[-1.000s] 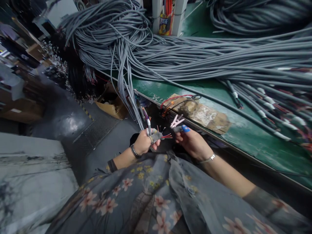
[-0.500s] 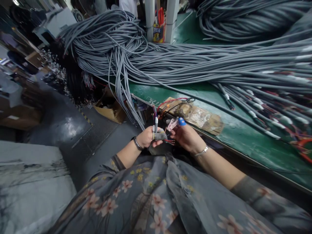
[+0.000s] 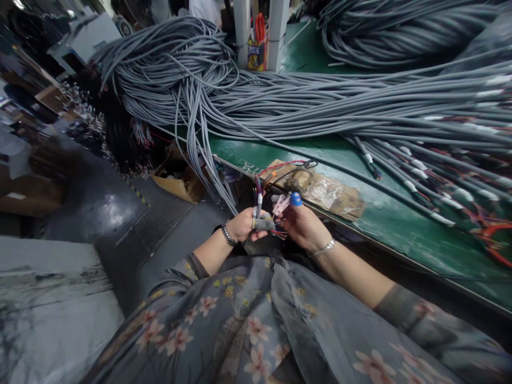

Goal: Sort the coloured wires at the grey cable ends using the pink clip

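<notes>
My left hand (image 3: 242, 226) is closed round grey cable ends (image 3: 260, 206), which stand upright with white sleeves and thin coloured wires at the top. A grey covering with a yellow band (image 3: 263, 224) lies across these fingers; whether it is a wrapped thumb or a cable I cannot make out. Red and dark wires (image 3: 280, 233) stick out past it towards my right hand (image 3: 307, 228). That hand pinches a pink clip (image 3: 281, 204), its jaws close to the wires. Its thumb wears a blue finger cot (image 3: 296, 199). Its other fingertips are partly hidden.
Long grey cables (image 3: 288, 101) cover the green bench (image 3: 344, 154), with a coiled heap at left. A worn wooden block (image 3: 332, 194) lies along the near edge. White-sleeved cable ends are at right. A cardboard box (image 3: 178, 184) stands below on the floor.
My hands have drawn slightly closer together, and the clip is a little nearer the upright cable ends. The whole view has shifted slightly.
</notes>
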Action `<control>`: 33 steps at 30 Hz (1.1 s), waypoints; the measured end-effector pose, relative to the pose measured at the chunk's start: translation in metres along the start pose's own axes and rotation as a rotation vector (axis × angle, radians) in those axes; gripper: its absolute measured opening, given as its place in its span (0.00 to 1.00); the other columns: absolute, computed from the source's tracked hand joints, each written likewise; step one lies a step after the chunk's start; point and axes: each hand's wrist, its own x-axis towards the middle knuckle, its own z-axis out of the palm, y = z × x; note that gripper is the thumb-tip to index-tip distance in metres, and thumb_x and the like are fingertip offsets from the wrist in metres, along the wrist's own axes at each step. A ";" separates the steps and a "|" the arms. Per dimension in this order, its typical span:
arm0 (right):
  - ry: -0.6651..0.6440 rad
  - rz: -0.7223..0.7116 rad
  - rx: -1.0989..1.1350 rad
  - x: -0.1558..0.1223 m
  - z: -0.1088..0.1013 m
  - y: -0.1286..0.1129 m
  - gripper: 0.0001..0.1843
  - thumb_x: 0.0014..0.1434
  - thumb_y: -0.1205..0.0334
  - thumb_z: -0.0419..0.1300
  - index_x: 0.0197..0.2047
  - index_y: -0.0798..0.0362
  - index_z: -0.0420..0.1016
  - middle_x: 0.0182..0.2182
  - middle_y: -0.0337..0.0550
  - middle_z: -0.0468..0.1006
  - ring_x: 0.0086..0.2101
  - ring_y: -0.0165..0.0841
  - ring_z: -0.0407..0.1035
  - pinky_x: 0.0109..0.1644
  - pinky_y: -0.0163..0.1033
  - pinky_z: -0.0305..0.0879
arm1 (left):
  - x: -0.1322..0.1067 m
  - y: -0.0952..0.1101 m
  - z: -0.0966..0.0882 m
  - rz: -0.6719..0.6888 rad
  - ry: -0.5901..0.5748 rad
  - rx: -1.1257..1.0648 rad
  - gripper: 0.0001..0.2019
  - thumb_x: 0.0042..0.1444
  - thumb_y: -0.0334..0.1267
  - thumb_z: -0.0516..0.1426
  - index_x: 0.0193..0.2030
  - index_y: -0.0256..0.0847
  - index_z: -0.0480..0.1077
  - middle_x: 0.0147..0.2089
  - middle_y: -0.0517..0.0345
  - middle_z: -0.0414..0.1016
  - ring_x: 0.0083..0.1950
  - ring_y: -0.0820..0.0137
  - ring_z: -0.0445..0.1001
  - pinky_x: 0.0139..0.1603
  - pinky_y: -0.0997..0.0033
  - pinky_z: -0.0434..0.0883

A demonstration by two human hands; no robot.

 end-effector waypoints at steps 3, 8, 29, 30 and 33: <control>-0.043 0.066 0.029 -0.002 -0.003 -0.001 0.24 0.48 0.36 0.63 0.27 0.51 0.74 0.24 0.37 0.75 0.23 0.26 0.66 0.26 0.31 0.65 | -0.003 -0.001 0.000 0.008 0.020 -0.012 0.28 0.29 0.59 0.68 0.20 0.36 0.64 0.12 0.64 0.63 0.09 0.81 0.55 0.08 0.79 0.49; -0.134 0.115 0.027 -0.006 -0.007 -0.004 0.24 0.53 0.36 0.59 0.30 0.51 0.75 0.28 0.40 0.77 0.25 0.27 0.68 0.28 0.32 0.68 | -0.015 -0.005 0.008 0.044 0.112 -0.006 0.27 0.32 0.60 0.67 0.21 0.36 0.64 0.13 0.64 0.64 0.10 0.81 0.56 0.09 0.80 0.50; -0.001 -0.080 -0.207 0.000 -0.003 0.001 0.27 0.44 0.32 0.63 0.25 0.50 0.71 0.19 0.37 0.69 0.21 0.29 0.60 0.24 0.35 0.58 | -0.016 -0.002 0.031 0.048 0.349 -0.019 0.24 0.39 0.56 0.65 0.18 0.38 0.60 0.13 0.65 0.63 0.11 0.81 0.57 0.11 0.79 0.50; -0.026 -0.040 -0.164 0.002 -0.002 0.001 0.27 0.42 0.32 0.64 0.26 0.50 0.72 0.20 0.37 0.69 0.21 0.29 0.60 0.24 0.35 0.58 | -0.015 -0.002 0.031 0.049 0.346 -0.017 0.25 0.39 0.56 0.65 0.18 0.38 0.60 0.13 0.65 0.63 0.11 0.81 0.57 0.11 0.79 0.50; -0.055 -0.005 -0.075 0.006 0.000 0.001 0.27 0.39 0.34 0.67 0.26 0.52 0.72 0.21 0.36 0.69 0.21 0.26 0.58 0.22 0.32 0.56 | -0.013 -0.003 0.032 0.044 0.351 -0.014 0.25 0.38 0.57 0.65 0.18 0.38 0.59 0.13 0.65 0.63 0.11 0.81 0.56 0.11 0.79 0.50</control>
